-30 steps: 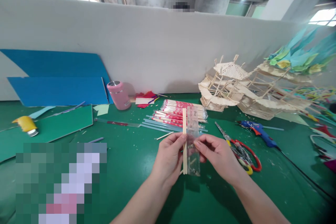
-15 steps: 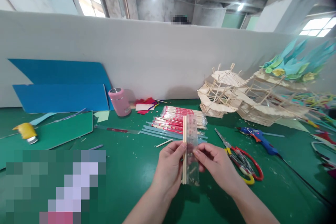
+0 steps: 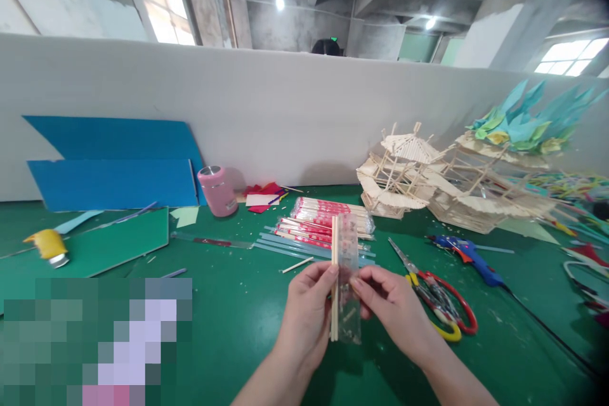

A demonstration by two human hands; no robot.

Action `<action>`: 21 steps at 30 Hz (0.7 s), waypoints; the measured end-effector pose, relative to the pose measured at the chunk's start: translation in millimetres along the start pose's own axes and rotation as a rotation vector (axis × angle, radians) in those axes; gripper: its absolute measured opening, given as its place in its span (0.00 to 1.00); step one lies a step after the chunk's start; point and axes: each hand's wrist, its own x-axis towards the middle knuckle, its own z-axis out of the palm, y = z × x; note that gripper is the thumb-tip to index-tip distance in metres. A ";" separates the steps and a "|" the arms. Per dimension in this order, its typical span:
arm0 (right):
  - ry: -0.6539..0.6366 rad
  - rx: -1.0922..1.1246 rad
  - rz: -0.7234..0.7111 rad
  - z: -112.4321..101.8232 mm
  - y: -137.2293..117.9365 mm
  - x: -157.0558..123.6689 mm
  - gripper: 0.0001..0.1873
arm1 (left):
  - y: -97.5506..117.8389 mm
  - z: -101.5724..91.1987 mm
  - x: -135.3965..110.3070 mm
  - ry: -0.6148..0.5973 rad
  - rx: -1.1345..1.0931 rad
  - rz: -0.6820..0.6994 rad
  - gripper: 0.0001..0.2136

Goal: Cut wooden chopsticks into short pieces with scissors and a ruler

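Observation:
My left hand (image 3: 307, 311) pinches a pair of wooden chopsticks (image 3: 334, 247), held upright over the green table (image 3: 238, 304). My right hand (image 3: 390, 307) pinches the clear plastic wrapper (image 3: 349, 254) right beside the sticks; the two touch side by side. Both hands have their fingers closed. Behind them lies a pile of wrapped chopsticks (image 3: 323, 219) in red-printed sleeves.
Red-and-yellow scissors (image 3: 435, 292) and a blue glue gun (image 3: 469, 254) lie to the right. A wooden stick model (image 3: 428, 181) stands at the back right. A pink cup (image 3: 217, 190), blue boards (image 3: 114, 162) and a yellow object (image 3: 47, 245) sit to the left.
The camera has tilted upward, so everything sits lower in view. My hands keep the same grip on the chopsticks and the wrapper.

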 end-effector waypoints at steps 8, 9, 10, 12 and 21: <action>-0.008 0.008 0.007 -0.2 0.0 0.6 0.11 | -0.3 -2.6 0.1 0.024 -0.003 -0.006 0.05; -0.007 0.007 0.008 0.0 -0.3 0.7 0.11 | -0.3 -2.5 -0.1 0.021 -0.007 -0.005 0.06; -0.007 0.005 0.009 0.2 -0.7 0.8 0.11 | -0.2 -2.3 -0.3 0.017 -0.011 -0.004 0.06; -0.006 0.003 0.008 0.6 -1.6 0.7 0.12 | 0.2 -1.1 -1.1 0.016 -0.020 -0.008 0.06; -0.008 -0.004 -0.002 1.3 -0.2 0.6 0.13 | 2.3 2.3 -3.6 0.035 -0.032 -0.026 0.05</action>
